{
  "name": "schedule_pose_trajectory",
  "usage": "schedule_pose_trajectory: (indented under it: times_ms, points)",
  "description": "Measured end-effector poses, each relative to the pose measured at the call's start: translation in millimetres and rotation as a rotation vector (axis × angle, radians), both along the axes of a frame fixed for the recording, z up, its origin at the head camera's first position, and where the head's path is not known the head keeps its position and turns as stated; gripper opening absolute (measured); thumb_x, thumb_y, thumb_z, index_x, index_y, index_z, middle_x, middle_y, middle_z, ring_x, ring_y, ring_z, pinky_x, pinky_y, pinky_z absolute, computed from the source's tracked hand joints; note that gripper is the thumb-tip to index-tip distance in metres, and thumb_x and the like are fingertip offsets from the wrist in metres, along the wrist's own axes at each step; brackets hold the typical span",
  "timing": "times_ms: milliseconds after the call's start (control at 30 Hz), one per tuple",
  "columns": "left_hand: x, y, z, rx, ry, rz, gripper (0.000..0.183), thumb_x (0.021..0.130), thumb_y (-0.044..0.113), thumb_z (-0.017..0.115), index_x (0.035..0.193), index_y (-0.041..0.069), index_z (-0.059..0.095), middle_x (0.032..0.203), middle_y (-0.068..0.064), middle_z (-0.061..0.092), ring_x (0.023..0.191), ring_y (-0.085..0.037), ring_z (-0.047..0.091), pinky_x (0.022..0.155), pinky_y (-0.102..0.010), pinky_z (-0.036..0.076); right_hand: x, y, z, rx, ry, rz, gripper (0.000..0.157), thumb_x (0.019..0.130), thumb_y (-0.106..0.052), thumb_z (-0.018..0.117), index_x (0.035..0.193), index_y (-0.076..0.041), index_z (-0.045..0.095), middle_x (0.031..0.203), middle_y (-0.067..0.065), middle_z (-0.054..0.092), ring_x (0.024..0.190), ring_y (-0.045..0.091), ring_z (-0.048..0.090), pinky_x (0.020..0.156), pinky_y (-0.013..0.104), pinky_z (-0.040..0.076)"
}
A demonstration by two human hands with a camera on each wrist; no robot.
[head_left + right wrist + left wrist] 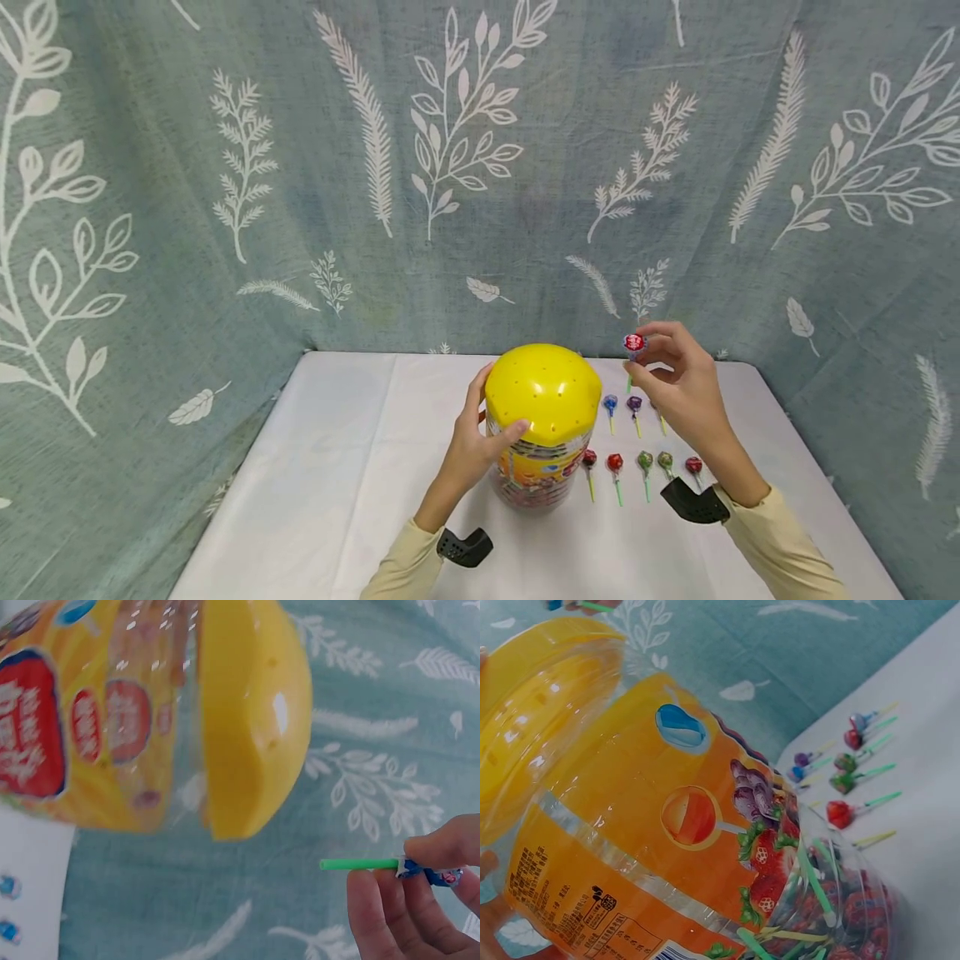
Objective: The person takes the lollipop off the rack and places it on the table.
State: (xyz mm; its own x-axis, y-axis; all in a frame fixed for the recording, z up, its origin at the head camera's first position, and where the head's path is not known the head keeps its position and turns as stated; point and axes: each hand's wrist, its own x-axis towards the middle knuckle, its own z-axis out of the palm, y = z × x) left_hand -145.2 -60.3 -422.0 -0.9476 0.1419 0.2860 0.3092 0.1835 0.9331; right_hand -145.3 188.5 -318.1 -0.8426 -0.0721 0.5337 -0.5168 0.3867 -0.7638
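A clear plastic candy jar (534,477) with an orange printed label stands on the table under a yellow lid (543,387). My left hand (474,446) grips the jar near its top, thumb on the lid's edge and fingers round the far side. Lollipops (862,915) fill the bottom of the jar in the left wrist view. To the right of the jar, my right hand (686,387) pinches a lollipop (634,342) by its wrapped head, above the table. Its green stick (360,864) points toward the jar in the right wrist view.
Several wrapped lollipops lie in rows right of the jar, among them a blue one (611,402), a red one (615,462) and a green one (645,461). A white cloth covers the table (390,467). Behind it hangs a leaf-patterned curtain (300,192).
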Motion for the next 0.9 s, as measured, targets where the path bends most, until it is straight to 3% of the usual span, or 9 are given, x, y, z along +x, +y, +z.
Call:
schedule_pose_trajectory:
  times_ms: [233, 500, 600, 667, 733, 900]
  points:
    - [-0.6, 0.8, -1.8, 0.002, 0.009, 0.003, 0.082, 0.083, 0.031, 0.065, 0.150, 0.010, 0.021, 0.149, -0.006, 0.033, 0.136, -0.027, 0.028, 0.098, -0.061, 0.030, 1.4, 21.1, -11.9, 0.079, -0.020, -0.041, 0.038, 0.080, 0.012, 0.066, 0.115, 0.005, 0.054, 0.085, 0.019, 0.061, 0.074, 0.017, 0.059, 0.062, 0.017, 0.050]
    - [-16.5, -0.3, -34.2, 0.003, 0.036, 0.037, 0.082, 0.082, 0.038, 0.066, 0.150, 0.025, 0.021, 0.148, 0.002, 0.033, 0.137, -0.021, 0.026, 0.098, -0.062, 0.029, 0.2, 39.3, -24.5, 0.144, -0.020, -0.075, 0.037, 0.081, 0.011, 0.065, 0.116, 0.003, 0.056, 0.084, 0.017, 0.058, 0.074, 0.012, 0.058, 0.058, 0.016, 0.048]
    - [-9.9, -0.4, -21.9, 0.008, 0.036, 0.029, 0.082, 0.082, 0.036, 0.066, 0.150, 0.020, 0.021, 0.149, -0.002, 0.033, 0.137, -0.024, 0.027, 0.098, -0.063, 0.029, -0.7, 46.2, -29.3, 0.178, -0.014, -0.106, 0.037, 0.080, 0.011, 0.066, 0.115, 0.004, 0.057, 0.083, 0.016, 0.058, 0.073, 0.010, 0.057, 0.058, 0.015, 0.047]
    - [-5.0, -0.4, -12.1, 0.018, 0.026, 0.017, 0.083, 0.082, 0.032, 0.065, 0.150, 0.015, 0.021, 0.149, -0.005, 0.032, 0.137, -0.026, 0.026, 0.099, -0.063, 0.028, -5.4, 55.7, -40.4, 0.196, -0.018, -0.129, 0.038, 0.081, 0.009, 0.067, 0.117, 0.001, 0.058, 0.084, 0.014, 0.058, 0.073, 0.007, 0.056, 0.058, 0.014, 0.046]
    - [-4.3, -0.6, -10.3, 0.019, 0.019, 0.013, 0.083, 0.082, 0.030, 0.065, 0.150, 0.014, 0.021, 0.149, -0.006, 0.032, 0.137, -0.027, 0.025, 0.099, -0.063, 0.027, -10.7, 66.7, -53.2, 0.214, -0.033, -0.148, 0.038, 0.082, 0.005, 0.067, 0.118, -0.001, 0.058, 0.085, 0.012, 0.058, 0.074, 0.004, 0.056, 0.059, 0.013, 0.046]
    - [-18.0, -1.9, -36.3, 0.006, 0.015, 0.017, 0.083, 0.082, 0.036, 0.066, 0.150, 0.026, 0.019, 0.149, 0.002, 0.031, 0.137, -0.021, 0.025, 0.099, -0.062, 0.028, -16.6, 91.9, -78.0, 0.234, -0.083, -0.180, 0.038, 0.084, -0.001, 0.068, 0.120, -0.005, 0.058, 0.086, 0.009, 0.057, 0.074, 0.002, 0.055, 0.058, 0.014, 0.046]
